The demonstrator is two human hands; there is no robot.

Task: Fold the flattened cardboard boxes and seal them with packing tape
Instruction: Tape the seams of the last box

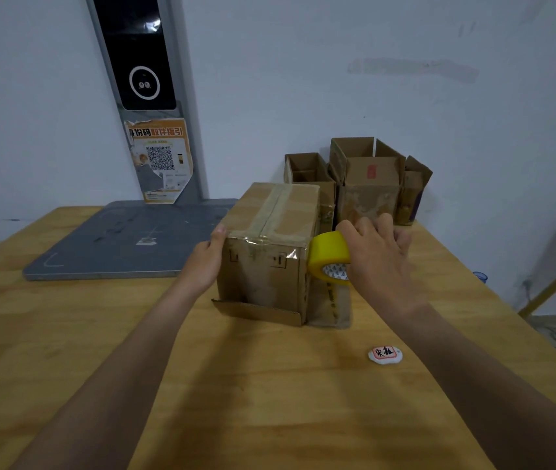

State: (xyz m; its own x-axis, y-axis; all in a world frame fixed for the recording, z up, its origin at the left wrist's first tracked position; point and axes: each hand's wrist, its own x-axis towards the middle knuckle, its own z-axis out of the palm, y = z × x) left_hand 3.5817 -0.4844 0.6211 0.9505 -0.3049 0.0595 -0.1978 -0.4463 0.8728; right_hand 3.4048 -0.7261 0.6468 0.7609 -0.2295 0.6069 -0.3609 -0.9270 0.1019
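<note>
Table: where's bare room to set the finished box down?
Free: the wooden table in front of the grey mat, left of the box; also nearer the camera than the white tag. Crowded: back right, where open boxes cluster.

Poster (161, 161): "取件指引", QR code; tag (385, 354) perhaps "宋".

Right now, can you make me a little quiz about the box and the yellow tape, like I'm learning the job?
1. True or false: the yellow tape roll is in the right hand.
2. Which hand steadies the cardboard box? A left B right
3. Fill in: the small white tag lies on the wooden ____.

Key: 1 true. 2 A, the left hand is against its side. 3 table.
</note>
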